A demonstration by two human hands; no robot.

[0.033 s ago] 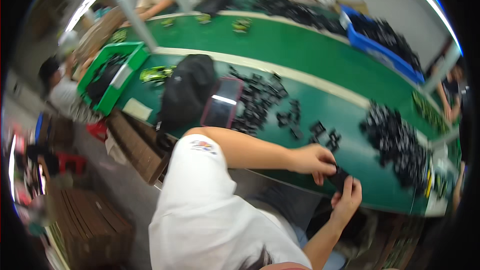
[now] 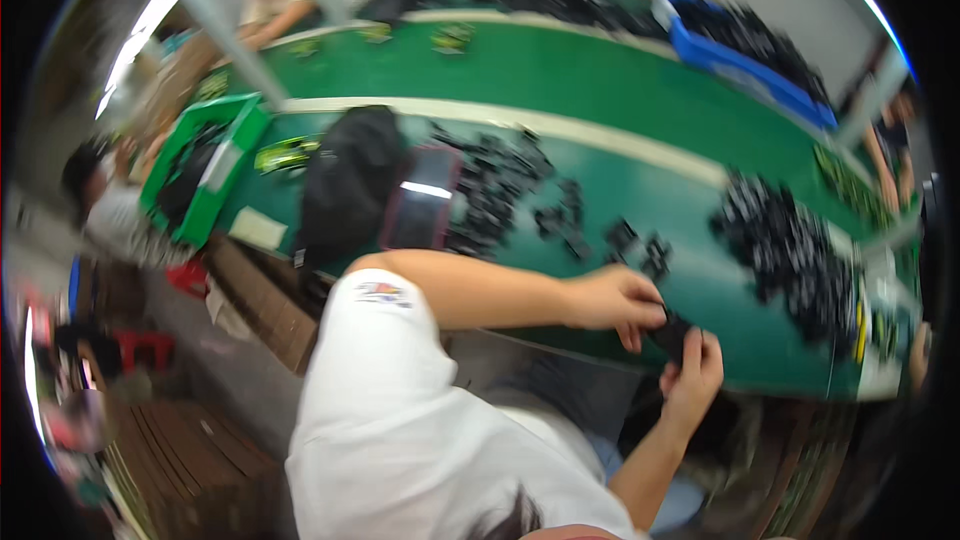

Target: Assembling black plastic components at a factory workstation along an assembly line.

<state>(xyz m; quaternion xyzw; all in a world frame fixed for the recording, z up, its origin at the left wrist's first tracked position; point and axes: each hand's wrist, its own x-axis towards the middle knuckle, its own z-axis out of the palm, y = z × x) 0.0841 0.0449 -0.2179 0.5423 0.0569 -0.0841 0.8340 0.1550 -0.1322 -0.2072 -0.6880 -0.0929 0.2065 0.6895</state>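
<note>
A: Anything actually different now?

B: Not much tbh. The view is shifted a bit, so the green-topped table (image 2: pixel 625 195) sits slightly further left, but the small, dark, flat-looking piece (image 2: pixel 668 338) is still held between both bare hands, over the near edge.

A: How's the grip?

B: Closed from both sides. One end is pinched by the left hand (image 2: pixel 615 302), the other by the right hand (image 2: pixel 693 380). Finer finger detail can't be made out, too blurred.

A: And the loose stuff?

B: The little cluster of black plastic parts (image 2: pixel 622 238) just beyond the hands and the big heap of black and grey pieces (image 2: pixel 775 245) look unchanged. So nothing seems to be set down; presumably the same piece is being worked on.
</note>
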